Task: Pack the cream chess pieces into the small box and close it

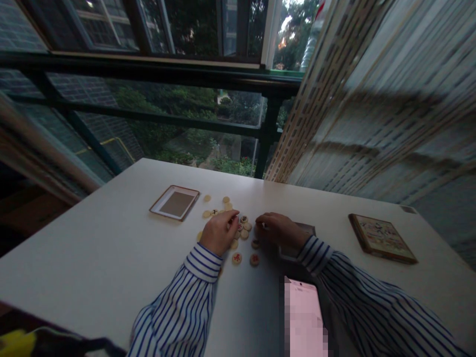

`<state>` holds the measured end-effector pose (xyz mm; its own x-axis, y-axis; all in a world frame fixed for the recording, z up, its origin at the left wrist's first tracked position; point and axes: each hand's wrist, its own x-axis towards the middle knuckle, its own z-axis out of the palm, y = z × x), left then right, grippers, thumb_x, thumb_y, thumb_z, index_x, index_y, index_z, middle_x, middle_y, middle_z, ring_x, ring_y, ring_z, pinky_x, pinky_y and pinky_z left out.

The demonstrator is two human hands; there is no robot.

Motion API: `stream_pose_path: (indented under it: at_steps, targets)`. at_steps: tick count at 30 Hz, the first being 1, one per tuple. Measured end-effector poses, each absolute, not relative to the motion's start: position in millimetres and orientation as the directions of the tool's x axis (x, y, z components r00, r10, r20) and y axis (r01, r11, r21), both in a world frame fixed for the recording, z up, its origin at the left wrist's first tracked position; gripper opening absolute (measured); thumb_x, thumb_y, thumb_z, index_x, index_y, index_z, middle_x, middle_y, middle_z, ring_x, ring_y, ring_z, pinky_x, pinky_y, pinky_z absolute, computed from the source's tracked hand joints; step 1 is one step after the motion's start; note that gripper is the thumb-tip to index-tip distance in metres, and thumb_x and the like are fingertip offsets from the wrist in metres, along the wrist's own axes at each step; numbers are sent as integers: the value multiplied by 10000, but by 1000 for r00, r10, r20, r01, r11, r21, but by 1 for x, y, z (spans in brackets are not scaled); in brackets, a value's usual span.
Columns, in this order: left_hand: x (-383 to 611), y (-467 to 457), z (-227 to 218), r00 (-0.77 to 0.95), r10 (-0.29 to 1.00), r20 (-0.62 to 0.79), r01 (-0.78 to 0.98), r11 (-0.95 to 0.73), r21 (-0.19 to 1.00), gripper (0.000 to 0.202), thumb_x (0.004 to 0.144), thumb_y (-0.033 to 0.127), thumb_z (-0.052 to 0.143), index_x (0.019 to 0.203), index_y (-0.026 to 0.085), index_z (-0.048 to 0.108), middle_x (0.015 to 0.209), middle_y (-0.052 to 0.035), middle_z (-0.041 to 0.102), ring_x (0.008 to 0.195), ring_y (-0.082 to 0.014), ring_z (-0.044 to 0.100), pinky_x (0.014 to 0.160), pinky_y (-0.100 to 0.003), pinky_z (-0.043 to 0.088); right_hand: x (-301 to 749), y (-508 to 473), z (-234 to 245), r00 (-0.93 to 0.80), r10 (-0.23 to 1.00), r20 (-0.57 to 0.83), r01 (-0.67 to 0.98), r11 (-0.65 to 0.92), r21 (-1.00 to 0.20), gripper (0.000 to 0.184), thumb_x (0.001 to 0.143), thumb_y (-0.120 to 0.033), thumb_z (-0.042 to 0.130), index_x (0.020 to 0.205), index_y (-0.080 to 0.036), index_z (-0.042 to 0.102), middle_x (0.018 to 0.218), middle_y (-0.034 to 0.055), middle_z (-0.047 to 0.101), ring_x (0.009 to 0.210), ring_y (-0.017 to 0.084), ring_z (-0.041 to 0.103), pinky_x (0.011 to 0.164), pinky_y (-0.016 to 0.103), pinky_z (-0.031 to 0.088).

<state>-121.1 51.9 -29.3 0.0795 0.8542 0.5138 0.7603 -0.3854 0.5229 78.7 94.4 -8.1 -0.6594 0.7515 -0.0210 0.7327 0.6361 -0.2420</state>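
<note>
Several round pale wooden game pieces [243, 233] with red or black marks lie scattered on the white table [92, 248]. My left hand [220, 232] rests on the pile with its fingers curled and pinched over pieces near the middle. My right hand [277, 229] lies just to the right, fingers bent down onto the pieces' edge, above a dark flat object [305, 229] that is partly hidden under the wrist. Both arms wear blue-striped white sleeves.
An open shallow box tray [174, 203] sits left of the pieces. A decorated box lid [382, 237] lies at the right. A phone with a pink screen [303, 317] stands near me. Window railing and a curtain rise behind the table.
</note>
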Motion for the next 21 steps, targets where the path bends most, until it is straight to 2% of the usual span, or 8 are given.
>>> stream_pose_path:
  at_steps: [5, 9, 13, 21]
  targets:
    - [-121, 52, -28, 104, 846, 524, 730, -422, 537, 197, 813, 230, 519, 966, 154, 617, 875, -67, 691, 790, -173, 636, 748, -315, 510, 80, 105, -12, -595, 803, -17, 616, 442, -652, 252, 805, -296, 502, 922, -128, 649, 801, 65, 668, 683, 137, 581, 632, 244, 424]
    - [-119, 50, -25, 156, 836, 527, 703, -468, 535, 195, 793, 219, 547, 966, 152, 608, 883, -72, 681, 780, -176, 628, 744, -331, 508, 79, 106, -3, -546, 825, -143, 467, 158, -870, 325, 759, -368, 564, 912, -97, 655, 802, 75, 666, 672, 135, 573, 581, 238, 416]
    - [-117, 49, -24, 194, 814, 547, 687, -511, 517, 202, 780, 239, 579, 964, 160, 602, 887, -73, 672, 808, -183, 619, 750, -333, 501, 78, 101, 7, -535, 812, -234, 371, -23, -928, 348, 742, -401, 592, 943, -126, 661, 889, 74, 663, 668, 108, 559, 513, 203, 358]
    - [-112, 49, -28, 250, 799, 547, 714, -534, 453, 256, 769, 272, 608, 997, 155, 599, 933, -78, 663, 880, -205, 595, 797, -351, 474, 75, 97, 6, -578, 774, -256, 213, -160, -964, 324, 727, -397, 625, 926, -146, 674, 861, 52, 652, 634, 77, 527, 536, 199, 354]
